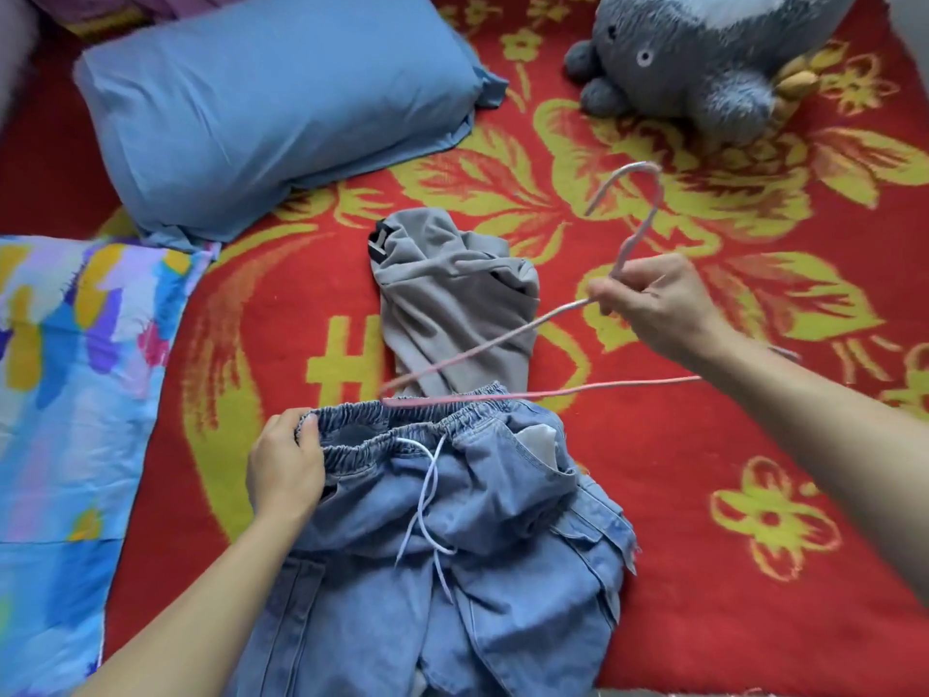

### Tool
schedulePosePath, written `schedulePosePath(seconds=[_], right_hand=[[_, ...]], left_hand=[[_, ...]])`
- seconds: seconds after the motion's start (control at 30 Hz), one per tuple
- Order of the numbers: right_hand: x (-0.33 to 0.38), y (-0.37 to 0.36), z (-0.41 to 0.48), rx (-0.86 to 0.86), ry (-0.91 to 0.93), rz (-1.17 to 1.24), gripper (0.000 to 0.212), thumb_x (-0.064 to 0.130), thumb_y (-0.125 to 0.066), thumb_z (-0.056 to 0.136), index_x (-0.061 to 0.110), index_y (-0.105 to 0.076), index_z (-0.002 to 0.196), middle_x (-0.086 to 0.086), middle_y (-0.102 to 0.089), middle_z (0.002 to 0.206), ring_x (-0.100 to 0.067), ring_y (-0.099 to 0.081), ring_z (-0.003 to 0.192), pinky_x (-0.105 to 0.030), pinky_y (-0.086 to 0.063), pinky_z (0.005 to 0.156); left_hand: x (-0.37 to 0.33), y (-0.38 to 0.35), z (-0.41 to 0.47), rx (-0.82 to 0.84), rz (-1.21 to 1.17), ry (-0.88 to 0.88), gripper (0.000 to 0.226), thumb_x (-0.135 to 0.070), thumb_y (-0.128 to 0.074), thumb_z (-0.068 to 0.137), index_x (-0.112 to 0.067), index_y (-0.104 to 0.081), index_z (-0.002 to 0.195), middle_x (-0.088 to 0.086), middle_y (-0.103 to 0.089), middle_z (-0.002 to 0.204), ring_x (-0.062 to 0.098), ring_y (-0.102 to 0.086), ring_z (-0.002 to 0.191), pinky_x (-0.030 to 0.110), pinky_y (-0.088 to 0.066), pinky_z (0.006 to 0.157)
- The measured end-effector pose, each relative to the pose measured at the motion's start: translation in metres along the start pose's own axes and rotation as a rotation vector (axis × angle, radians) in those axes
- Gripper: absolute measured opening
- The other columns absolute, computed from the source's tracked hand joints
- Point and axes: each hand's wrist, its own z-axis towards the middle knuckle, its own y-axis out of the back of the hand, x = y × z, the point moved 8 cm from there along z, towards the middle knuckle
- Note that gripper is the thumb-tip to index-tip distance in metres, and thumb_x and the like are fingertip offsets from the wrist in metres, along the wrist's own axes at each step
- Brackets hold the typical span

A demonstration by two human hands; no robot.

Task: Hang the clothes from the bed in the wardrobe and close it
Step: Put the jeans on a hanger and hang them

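Observation:
Blue denim trousers (502, 535) with an elastic waistband and white drawstring lie on the red bed in front of me. My left hand (284, 462) grips the left end of the waistband. My right hand (653, 301) pinches the neck of a pink wire hanger (477, 352) just below its hook. The hanger's left corner touches the waistband's far edge. A crumpled grey garment (452, 299) lies just beyond the trousers, partly under the hanger.
A blue pillow (281, 103) lies at the back left and a multicoloured pillow (70, 394) at the left. A grey plush toy (704, 57) sits at the back right. The red and yellow flowered blanket (754, 495) covers the bed.

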Motion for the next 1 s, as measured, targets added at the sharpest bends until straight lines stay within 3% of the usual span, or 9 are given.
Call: schedulePosePath(seconds=[0.07, 0.2, 0.33, 0.5, 0.63, 0.7, 0.8, 0.87, 1.0], right_hand=[[0.017, -0.030, -0.005, 0.110, 0.108, -0.141, 0.046, 0.047, -0.062, 0.078, 0.008, -0.054, 0.054, -0.014, -0.042, 0.048, -0.016, -0.033, 0.047, -0.036, -0.031, 0.045], [0.035, -0.067, -0.009, 0.132, 0.196, -0.273, 0.051, 0.050, -0.059, 0.078, 0.013, -0.041, 0.048, -0.004, -0.028, 0.042, -0.020, -0.028, 0.044, -0.035, -0.028, 0.046], [0.052, -0.093, 0.003, 0.149, 0.247, -0.278, 0.057, 0.056, -0.056, 0.075, 0.003, -0.050, 0.055, -0.004, -0.028, 0.042, -0.017, -0.028, 0.045, -0.035, -0.030, 0.047], [0.086, -0.177, -0.020, 0.433, 0.257, -0.133, 0.050, 0.048, -0.065, 0.082, 0.015, -0.051, 0.047, 0.005, -0.041, 0.041, -0.010, -0.036, 0.042, -0.030, -0.026, 0.047], [0.087, -0.224, -0.043, 0.608, 0.055, 0.172, 0.039, 0.045, -0.065, 0.085, 0.010, -0.068, 0.069, 0.004, -0.058, 0.056, -0.003, -0.046, 0.049, -0.026, -0.034, 0.053], [0.073, -0.220, -0.039, 0.614, -0.008, 0.198, 0.038, 0.047, -0.062, 0.088, 0.013, -0.072, 0.075, 0.001, -0.067, 0.065, -0.006, -0.057, 0.057, -0.027, -0.041, 0.058], [0.034, -0.198, -0.027, 0.545, 0.048, -0.186, 0.052, 0.070, -0.052, 0.081, 0.022, -0.068, 0.071, 0.001, -0.062, 0.061, -0.015, -0.054, 0.058, -0.034, -0.039, 0.059], [0.010, -0.185, -0.023, 0.475, 0.018, -0.331, 0.046, 0.069, -0.053, 0.082, 0.027, -0.068, 0.071, 0.005, -0.055, 0.055, -0.013, -0.049, 0.058, -0.032, -0.035, 0.058], [0.021, -0.207, -0.026, 0.422, 0.104, -0.307, 0.047, 0.070, -0.051, 0.081, 0.028, -0.065, 0.065, 0.008, -0.053, 0.054, -0.016, -0.051, 0.064, -0.036, -0.036, 0.071]], left_hand=[[-0.004, 0.006, -0.002, 0.006, -0.006, -0.031, 0.022, -0.016, -0.049, 0.097, -0.007, -0.067, 0.105, 0.013, -0.066, 0.105, 0.034, -0.058, 0.095, 0.036, -0.040, 0.076], [-0.012, 0.013, -0.013, 0.042, -0.032, -0.148, 0.020, -0.014, -0.051, 0.096, -0.008, -0.068, 0.105, 0.007, -0.066, 0.099, 0.029, -0.060, 0.092, 0.035, -0.041, 0.075], [-0.012, 0.020, -0.024, 0.039, -0.088, -0.221, 0.019, -0.012, -0.053, 0.096, -0.009, -0.069, 0.104, 0.004, -0.066, 0.095, 0.024, -0.060, 0.089, 0.035, -0.044, 0.075], [-0.031, 0.024, -0.030, 0.038, -0.221, -0.263, 0.019, -0.016, -0.050, 0.096, -0.011, -0.068, 0.097, 0.002, -0.066, 0.088, 0.017, -0.058, 0.082, 0.032, -0.041, 0.073], [-0.019, 0.023, -0.027, 0.123, -0.230, -0.214, 0.020, -0.017, -0.047, 0.099, -0.009, -0.062, 0.090, 0.001, -0.056, 0.070, 0.018, -0.048, 0.067, 0.035, -0.034, 0.064], [-0.001, 0.022, -0.027, 0.159, -0.222, -0.174, 0.022, -0.018, -0.045, 0.100, -0.007, -0.057, 0.084, -0.001, -0.047, 0.061, 0.016, -0.041, 0.059, 0.036, -0.030, 0.060], [0.020, 0.024, -0.028, 0.148, -0.239, -0.111, 0.026, -0.017, -0.044, 0.100, -0.007, -0.050, 0.077, -0.003, -0.040, 0.057, 0.013, -0.035, 0.053, 0.036, -0.027, 0.056], [0.020, 0.022, -0.030, 0.169, -0.273, -0.101, 0.025, -0.022, -0.045, 0.100, -0.012, -0.052, 0.079, -0.006, -0.042, 0.058, 0.011, -0.038, 0.054, 0.035, -0.028, 0.056], [0.013, 0.013, -0.032, 0.245, -0.328, -0.111, 0.035, -0.053, -0.045, 0.085, -0.025, -0.059, 0.099, -0.010, -0.059, 0.079, 0.009, -0.053, 0.073, 0.031, -0.037, 0.065]])
